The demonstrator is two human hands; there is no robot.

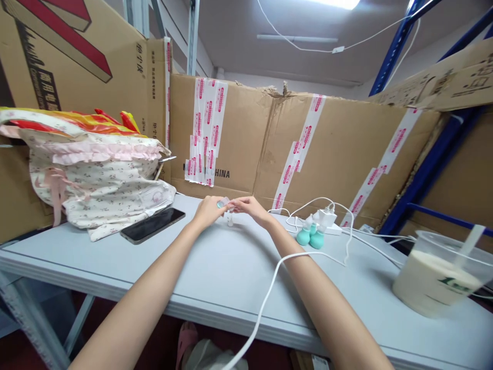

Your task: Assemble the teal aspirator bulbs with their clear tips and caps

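My left hand (210, 211) and my right hand (249, 206) meet over the back middle of the table. Between their fingertips is a small clear plastic piece (225, 202) with a bit of teal at its left end. The fingers of both hands are closed around it, partly hiding it. Just below them a second small clear part (230, 221) shows; I cannot tell whether it is joined to the held piece or stands on the table. Right of my right forearm stand several teal bulbs (316, 239) with clear nozzles.
A black phone (153, 225) lies left of my hands, beside a floral cloth bag (96, 180). A white charger (327, 218) and power strip sit behind the bulbs. A white cable (275, 275) crosses my right forearm. A plastic cup (431, 282) of pale drink stands right; cardboard (239, 128) walls the back.
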